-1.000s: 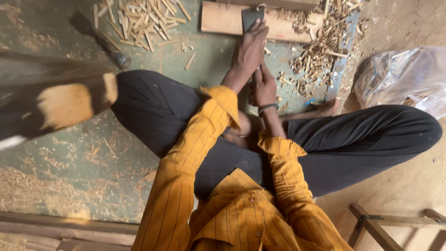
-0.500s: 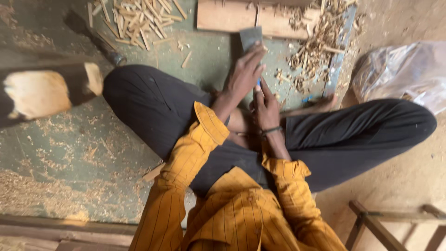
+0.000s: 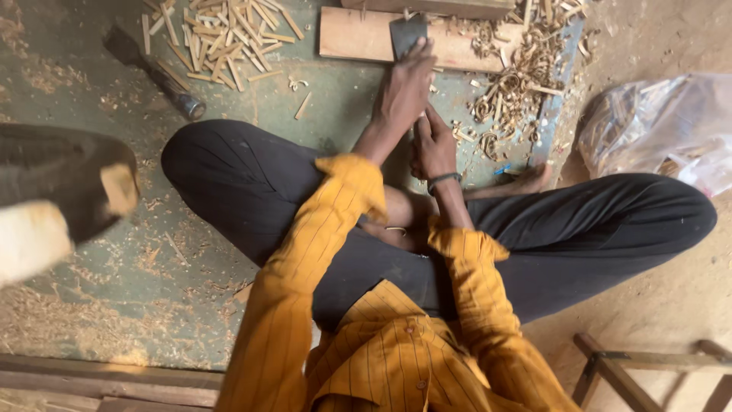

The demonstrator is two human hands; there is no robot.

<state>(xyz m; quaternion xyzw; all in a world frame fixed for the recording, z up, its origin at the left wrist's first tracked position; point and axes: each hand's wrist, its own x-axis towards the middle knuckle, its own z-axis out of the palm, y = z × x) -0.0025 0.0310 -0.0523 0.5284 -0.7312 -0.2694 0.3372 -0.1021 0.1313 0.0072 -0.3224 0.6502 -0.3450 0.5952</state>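
I sit cross-legged on the floor in a yellow striped shirt and dark trousers. My left hand [image 3: 404,88] reaches forward and grips a flat grey metal blade [image 3: 407,32], whose top lies over a pale wooden plank [image 3: 354,37]. My right hand [image 3: 435,145], with a dark band at the wrist, sits just behind the left hand, fingers closed around what looks like a thin wooden stick [image 3: 418,126]. The stick is mostly hidden between the two hands.
A dark-handled tool [image 3: 156,70] lies by a pile of split wooden sticks [image 3: 221,30]. Curled shavings [image 3: 518,76] litter the right of the plank. A plastic bag [image 3: 659,130] lies at the right, a log end [image 3: 61,198] at the left, a wooden frame [image 3: 633,366] bottom right.
My left hand drew the blade back toward me, then pushed it forward onto the plank again. The view has shifted, so the log end sits further left.
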